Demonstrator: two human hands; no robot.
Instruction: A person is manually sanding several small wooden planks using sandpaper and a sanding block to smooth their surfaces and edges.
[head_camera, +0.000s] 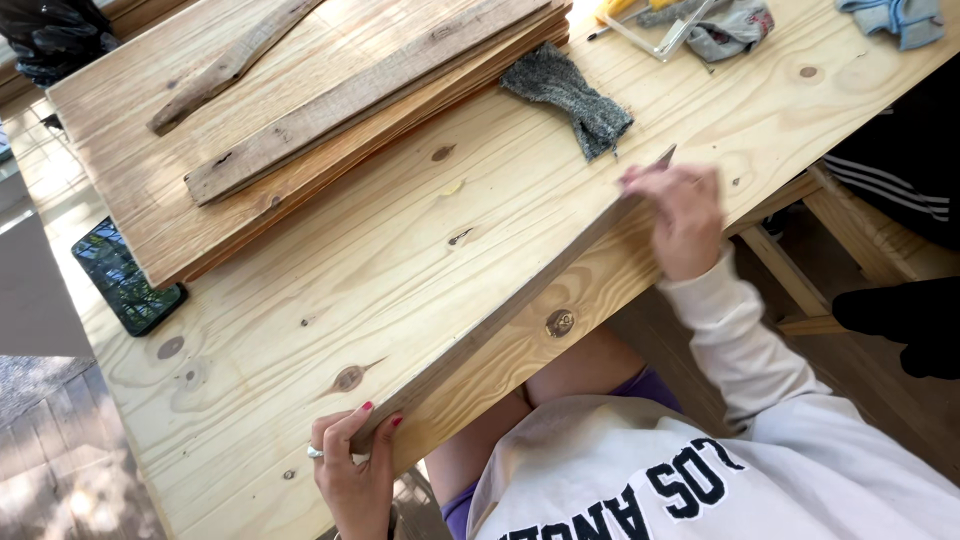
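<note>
White-sleeved, the person sits at a pale wooden table (330, 290) over a brick floor (60, 470). Left hand (352, 475) grips the near end of a thin wooden strip (510, 305) standing on edge; right hand (680, 215) pinches its far end.

Both hands, left hand (352, 470) and right hand (680, 215), grip a thin board (510, 310) on edge on the pine table (330, 290).

Strip (520, 300) lies along table's (330, 290) near edge, left hand (352, 480) at one end, right hand (683, 220) at other. Board stack (140, 190) toward far edge, two slats (360, 95) on top. Phone (125, 280) beside stack, at table's left edge. Glove (572, 95) between stack and right hand. Cloths (735, 25) at far right corner.
</note>
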